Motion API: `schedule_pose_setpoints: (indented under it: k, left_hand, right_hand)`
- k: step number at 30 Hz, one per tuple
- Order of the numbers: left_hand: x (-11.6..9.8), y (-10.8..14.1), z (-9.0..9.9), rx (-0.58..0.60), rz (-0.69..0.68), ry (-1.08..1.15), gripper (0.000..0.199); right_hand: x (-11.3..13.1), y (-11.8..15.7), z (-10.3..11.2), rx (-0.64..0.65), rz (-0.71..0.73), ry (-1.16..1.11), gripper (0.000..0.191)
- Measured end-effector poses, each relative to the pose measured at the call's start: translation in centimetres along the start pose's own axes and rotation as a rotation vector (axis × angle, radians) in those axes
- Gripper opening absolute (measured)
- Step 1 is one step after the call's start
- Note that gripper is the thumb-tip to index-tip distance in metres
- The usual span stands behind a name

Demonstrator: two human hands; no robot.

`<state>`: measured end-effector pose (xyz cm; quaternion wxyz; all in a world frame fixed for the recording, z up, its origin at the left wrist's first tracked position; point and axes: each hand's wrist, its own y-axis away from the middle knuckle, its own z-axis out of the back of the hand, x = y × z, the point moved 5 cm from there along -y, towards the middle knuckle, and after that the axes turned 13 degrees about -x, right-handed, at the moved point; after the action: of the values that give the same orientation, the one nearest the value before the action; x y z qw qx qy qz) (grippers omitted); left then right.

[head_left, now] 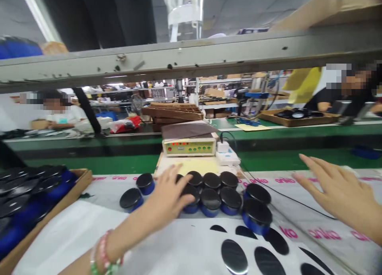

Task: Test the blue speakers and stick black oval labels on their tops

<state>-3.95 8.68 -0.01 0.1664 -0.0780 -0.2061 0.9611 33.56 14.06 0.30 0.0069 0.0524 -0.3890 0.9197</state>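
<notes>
Over the bench my left hand (171,191), with beaded bracelets at the wrist, is stretched out among several round blue containers with black tops (211,198). Its fingers are apart and hide part of that group; whether they touch a container I cannot tell. Off to the right my right hand (331,183) hovers with spread fingers, nothing in it. Between the hands, two more blue containers (257,215) stand beside the group. In front of them lies a white sheet (179,247) with black round stickers (234,256) on it.
A cardboard box (85,179) of blue containers stands at left. Behind the group sit a control box (189,146) with lit lamps and a white power strip (228,155), its black cable running right. A metal shelf beam (179,56) crosses overhead. Two people work beyond.
</notes>
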Motion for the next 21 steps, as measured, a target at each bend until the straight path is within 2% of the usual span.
schedule_pose_setpoints:
  k: [2, 4, 7, 9, 12, 18, 21]
  left_hand:
    - [5.8, 1.7, 0.8, -0.006, 0.205, -0.160, 0.039]
    - [9.6, 3.1, 0.4, 0.012, 0.309, -0.235, 0.045]
    - [11.6, 4.0, -1.6, 0.047, 0.396, -0.290, 0.063]
    - [11.7, 4.1, -2.7, 0.047, 0.452, -0.333, 0.064]
    - [11.8, 4.3, -3.2, 0.020, 0.494, -0.373, 0.056]
    - [14.3, 5.5, -1.1, -0.052, 0.526, -0.302, 0.055]
    - [12.3, 5.6, -0.8, -0.086, 0.423, -0.168, 0.058]
  right_hand:
    - [7.2, 0.8, -0.6, 0.019, 0.344, -0.166, 0.059]
    - [14.7, 2.8, -1.2, 0.088, 0.637, -0.328, 0.055]
    - [23.3, 5.9, -2.4, 0.120, 0.849, -0.410, 0.054]
    - [26.4, 7.1, -3.4, 0.100, 0.877, -0.402, 0.056]
    - [27.6, 7.6, -4.5, 0.083, 0.877, -0.386, 0.057]
    - [26.3, 7.8, -4.3, 0.100, 0.914, -0.439, 0.056]
    - [26.1, 8.1, -4.5, 0.134, 0.894, -0.451, 0.057]
